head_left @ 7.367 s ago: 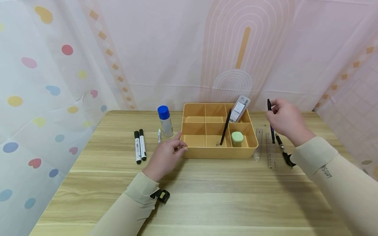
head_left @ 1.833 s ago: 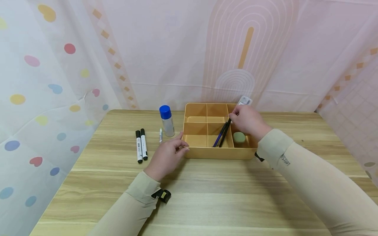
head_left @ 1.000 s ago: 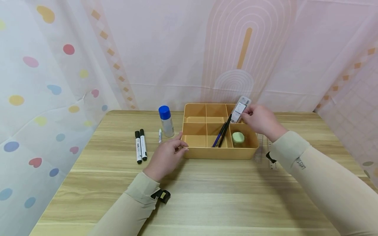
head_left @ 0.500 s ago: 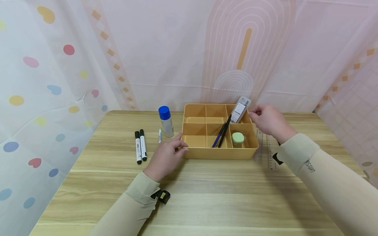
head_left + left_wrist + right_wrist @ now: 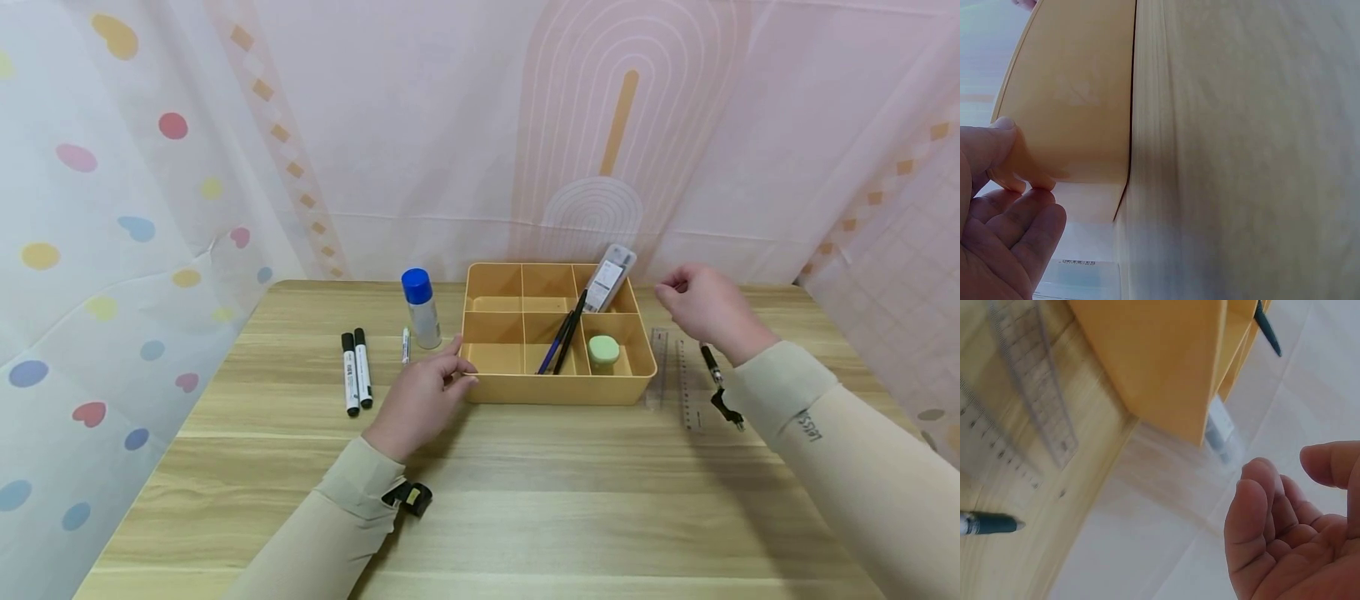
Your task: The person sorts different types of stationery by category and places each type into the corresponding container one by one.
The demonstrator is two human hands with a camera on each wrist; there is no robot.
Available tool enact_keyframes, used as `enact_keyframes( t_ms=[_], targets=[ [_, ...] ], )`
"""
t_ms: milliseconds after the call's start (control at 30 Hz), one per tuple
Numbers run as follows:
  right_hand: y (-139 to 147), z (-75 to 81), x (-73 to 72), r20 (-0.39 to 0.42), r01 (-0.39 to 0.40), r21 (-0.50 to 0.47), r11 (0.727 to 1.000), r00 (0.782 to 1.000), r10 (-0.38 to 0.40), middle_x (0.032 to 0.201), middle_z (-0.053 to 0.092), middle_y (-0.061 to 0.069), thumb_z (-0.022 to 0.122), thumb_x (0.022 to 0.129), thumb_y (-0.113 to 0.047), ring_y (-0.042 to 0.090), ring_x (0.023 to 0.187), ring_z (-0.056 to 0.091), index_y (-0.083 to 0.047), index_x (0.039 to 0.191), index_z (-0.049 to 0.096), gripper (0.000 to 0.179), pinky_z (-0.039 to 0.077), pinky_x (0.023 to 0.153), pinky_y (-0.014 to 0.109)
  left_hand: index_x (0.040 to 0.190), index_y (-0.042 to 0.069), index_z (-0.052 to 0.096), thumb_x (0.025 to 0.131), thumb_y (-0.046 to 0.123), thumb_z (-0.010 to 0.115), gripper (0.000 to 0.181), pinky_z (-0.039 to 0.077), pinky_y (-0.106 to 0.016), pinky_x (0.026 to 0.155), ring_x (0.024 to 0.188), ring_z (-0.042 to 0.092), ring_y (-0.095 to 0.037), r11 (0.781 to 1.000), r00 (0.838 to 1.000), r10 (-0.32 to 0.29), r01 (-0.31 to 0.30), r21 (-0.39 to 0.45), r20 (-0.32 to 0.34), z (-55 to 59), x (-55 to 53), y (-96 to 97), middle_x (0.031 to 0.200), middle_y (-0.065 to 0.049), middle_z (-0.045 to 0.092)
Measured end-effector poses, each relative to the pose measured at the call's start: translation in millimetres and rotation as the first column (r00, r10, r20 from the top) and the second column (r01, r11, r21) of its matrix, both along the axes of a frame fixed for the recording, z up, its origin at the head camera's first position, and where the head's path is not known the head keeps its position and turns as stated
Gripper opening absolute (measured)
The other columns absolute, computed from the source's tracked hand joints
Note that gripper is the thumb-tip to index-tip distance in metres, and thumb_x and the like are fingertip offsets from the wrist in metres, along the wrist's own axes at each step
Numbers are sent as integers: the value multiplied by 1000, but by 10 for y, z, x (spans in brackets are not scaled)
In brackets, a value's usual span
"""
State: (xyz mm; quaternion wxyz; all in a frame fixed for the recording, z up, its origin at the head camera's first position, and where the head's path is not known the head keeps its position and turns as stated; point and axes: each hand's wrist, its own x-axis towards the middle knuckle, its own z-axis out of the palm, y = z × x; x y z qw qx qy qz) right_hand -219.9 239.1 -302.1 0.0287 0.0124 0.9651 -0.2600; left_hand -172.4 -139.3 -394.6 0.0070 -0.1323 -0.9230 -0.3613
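lettering resembling "leiss" running along the sleeve (image 5: 817, 454) behind the right hand (image 5: 708, 307), illegible figures lining rulers (image 5: 687, 387) below it, illegible print marking a clear case (image 5: 607, 279) and two markers (image 5: 351, 379) to that hand's left

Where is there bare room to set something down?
Bare: the tabletop in front of the organizer, between the sleeves, and the organizer's front-left compartment. Crowded: right of the organizer, with rulers and a pen; left of it, with markers and a blue-capped bottle.

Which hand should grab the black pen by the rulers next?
Probably the right hand: it's empty and near that black pen, while the left hand holds the organizer by its corner.
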Motion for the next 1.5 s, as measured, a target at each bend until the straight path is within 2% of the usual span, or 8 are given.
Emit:
enact_keyframes(
  t_ms=[200, 500, 700, 933, 1300, 1500],
  targets=[
    [139, -50, 13, 27, 16, 11, 1000, 999, -16, 121, 66, 25, 50, 109, -33, 34, 99, 64, 3, 126, 59, 41, 54, 84, 49, 102, 16, 78, 102, 22, 72, 9, 52, -31, 75, 102, 74, -24, 1000, 1000, -5, 5, 6, -4, 11, 2, 0, 163, -6, 48],
    [372, -162, 25, 106, -11, 103, 995, 994, 0, 139, 59, 35, 48, 109, -31, 50, 123, 59, 10, 137, 54, 51, 47, 105, 65, 103, 15, 78, 101, 21, 73, 8, 52, -31, 74, 102, 75, -25, 1000, 1000, -7, 7, 4, -6, 17, 4, -4, 163, -7, 48],
    [528, -247, 36, 155, -53, 186, 981, 988, 24, 145, 53, 38, 50, 108, -32, 57, 130, 54, 15, 145, 46, 60, 42, 109, 69, 103, 16, 78, 101, 21, 73, 8, 52, -31, 75, 104, 75, -25, 1000, 1000, -4, 4, 3, 4, 21, 6, -1, 164, -5, 46],
    [665, -380, 42, 225, -65, 251, 966, 974, 7, 150, 45, 40, 51, 108, -31, 62, 135, 46, 17, 147, 42, 63, 38, 112, 71, 103, 16, 78, 101, 21, 73, 8, 53, -31, 76, 107, 75, -26, 1000, 1000, -5, 5, 2, 4, 21, 6, 2, 164, -5, 46],
    [786, -515, 71, 270, -76, 302, 950, 963, -9, 146, 47, 44, 51, 107, -34, 63, 134, 46, 22, 142, 43, 67, 38, 112, 71, 102, 16, 78, 101, 21, 73, 7, 53, -31, 76, 112, 74, -27, 1000, 1000, -5, 5, 8, -2, -8, -5, 2, 163, -7, 48],
    [822, -569, 98, 273, -93, 300, 950, 962, 8, 142, 50, 45, 54, 105, -29, 63, 130, 49, 24, 137, 47, 63, 41, 110, 70, 102, 16, 78, 102, 21, 72, 8, 54, -32, 77, 113, 74, -27, 1000, 1000, -3, 3, 4, 0, -3, -1, 1, 164, -6, 47]
  ],
)
